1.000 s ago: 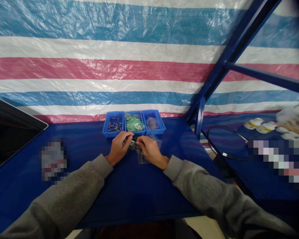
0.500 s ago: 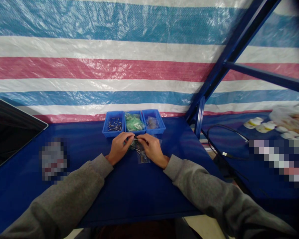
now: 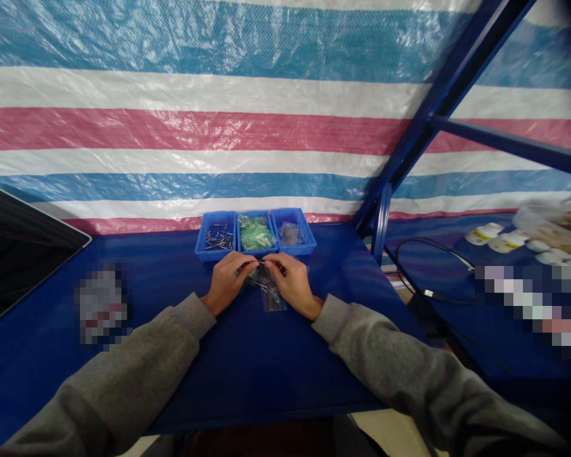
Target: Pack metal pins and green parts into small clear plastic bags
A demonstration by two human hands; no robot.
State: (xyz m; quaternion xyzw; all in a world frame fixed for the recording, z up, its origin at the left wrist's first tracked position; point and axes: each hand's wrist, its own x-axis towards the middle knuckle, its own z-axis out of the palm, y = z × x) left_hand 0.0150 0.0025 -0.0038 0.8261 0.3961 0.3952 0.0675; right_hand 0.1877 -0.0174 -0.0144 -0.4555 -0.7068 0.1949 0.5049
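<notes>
My left hand (image 3: 228, 279) and my right hand (image 3: 291, 279) meet just in front of the blue bins. Thumb and fingertips of each are closed on opposite ends of a thin metal rod (image 3: 261, 261); its exact kind is too small to make out. Beneath the fingers lie more thin metal pieces (image 3: 262, 277) and a clear plastic bag (image 3: 274, 299), partly covered by my hands. Behind them, the left blue bin (image 3: 200, 244) holds loose metal rods, the middle bin (image 3: 255, 249) green plastic packets (image 3: 255, 233), and the right bin (image 3: 306, 236) small clear bags (image 3: 290, 233).
The blue table (image 3: 266, 362) runs up to a striped plastic sheet (image 3: 219, 133). A dark screen (image 3: 23, 254) stands at left, near a blurred-out item (image 3: 102, 306). At right are a blue metal frame (image 3: 383, 212), a black cable (image 3: 409, 244) and white bottles (image 3: 507, 241).
Both hands stay in nearly the same place. The rod between the fingertips shows a little more plainly now; the fingers have shifted slightly.
</notes>
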